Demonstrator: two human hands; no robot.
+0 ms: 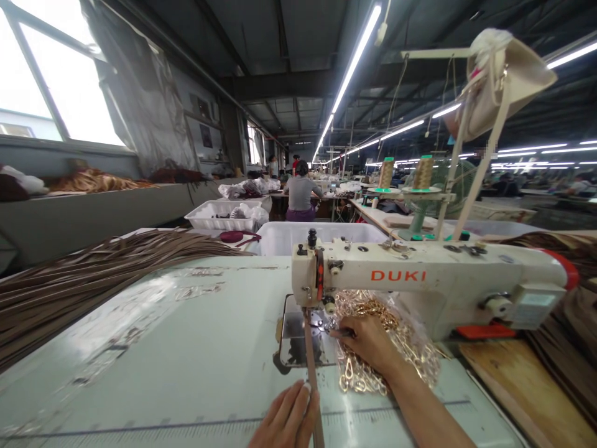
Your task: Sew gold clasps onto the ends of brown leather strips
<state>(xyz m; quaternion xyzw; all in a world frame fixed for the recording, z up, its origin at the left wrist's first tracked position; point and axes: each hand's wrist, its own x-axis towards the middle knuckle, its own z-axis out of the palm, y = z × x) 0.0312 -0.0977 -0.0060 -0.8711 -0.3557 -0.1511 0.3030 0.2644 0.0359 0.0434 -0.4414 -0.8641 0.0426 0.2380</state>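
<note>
A narrow brown strap (311, 358) runs under the needle of a white sewing machine (396, 274) and down toward me. On its near end lies my left hand (286, 418), fingers stretched out flat beside and over the strap. My right hand (368, 343) is closed just right of the metal needle plate (293, 342). A small dark object shows between its thumb and fingers; its exact kind I cannot make out. Under and behind that hand, a clear plastic bag of gold-coloured metal snap hooks (410, 339) rests against the machine.
Many long brown strips (93, 267) are heaped along the table's left side. Behind the machine stands a white plastic bin (321, 231). Thread cones (423, 173) stand on a holder at the right. A person (301, 193) sits farther ahead with their back to me.
</note>
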